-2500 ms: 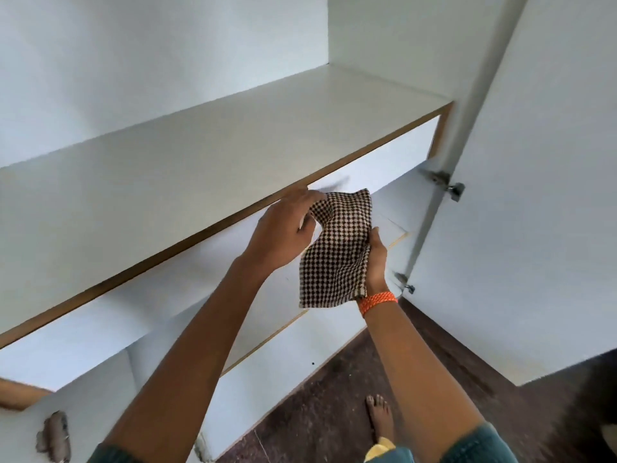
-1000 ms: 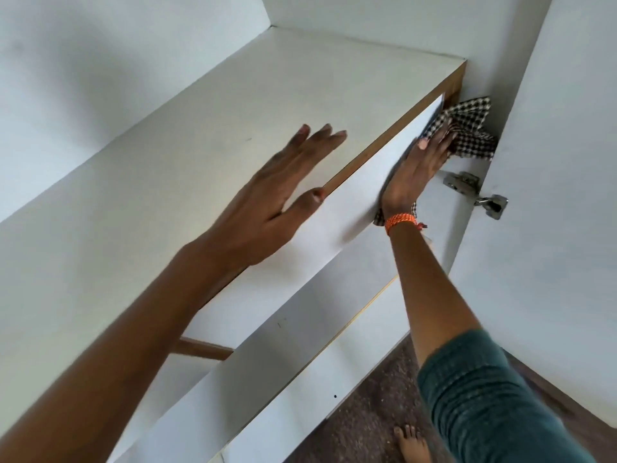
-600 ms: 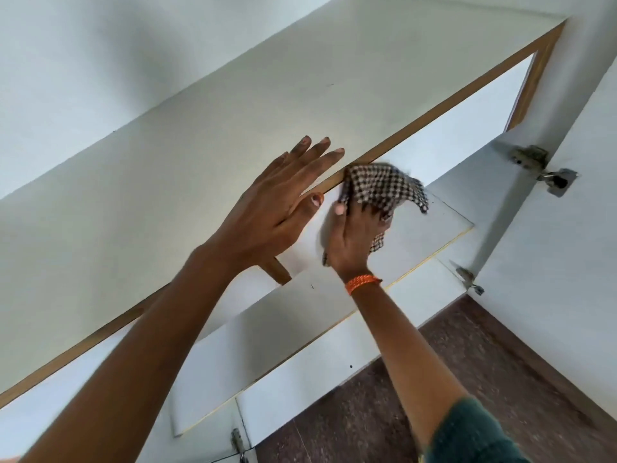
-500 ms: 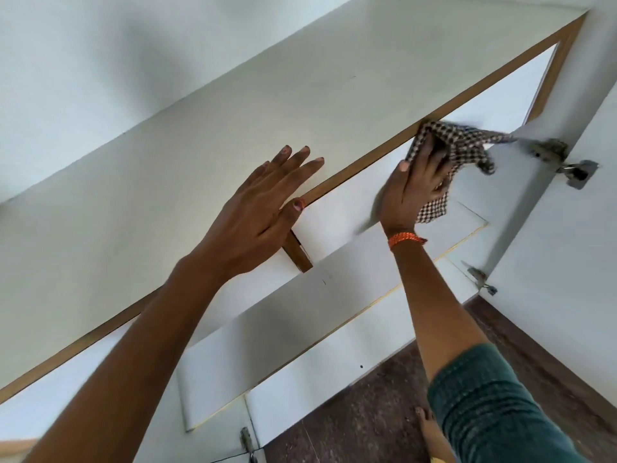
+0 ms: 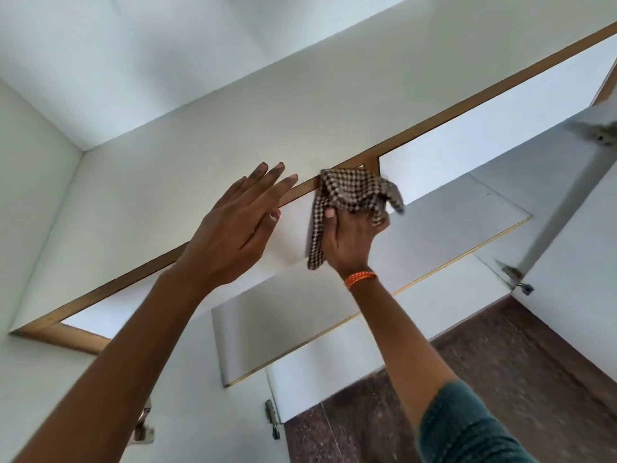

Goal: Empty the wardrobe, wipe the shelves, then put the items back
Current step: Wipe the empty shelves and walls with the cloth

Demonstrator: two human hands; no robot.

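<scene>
A brown-and-white checked cloth (image 5: 347,192) is bunched against the brown front edge of the white upper shelf (image 5: 187,168). My right hand (image 5: 350,237), with an orange band at the wrist, grips the cloth from below and presses it to that edge. My left hand (image 5: 240,228) lies flat with straight fingers on the shelf's front, just left of the cloth. The shelf top is bare. A lower white shelf (image 5: 300,315) shows beneath my arms.
The wardrobe's white back wall (image 5: 200,61) rises behind the shelf. An open white door (image 5: 574,248) with metal hinges stands at the right. More hinges hang at the lower left and centre. Dark brown floor (image 5: 500,355) lies below.
My right hand has swept the cloth back left along the shelf's front edge, from near the right hinge to the middle divider. My left hand stays flat on the shelf.
</scene>
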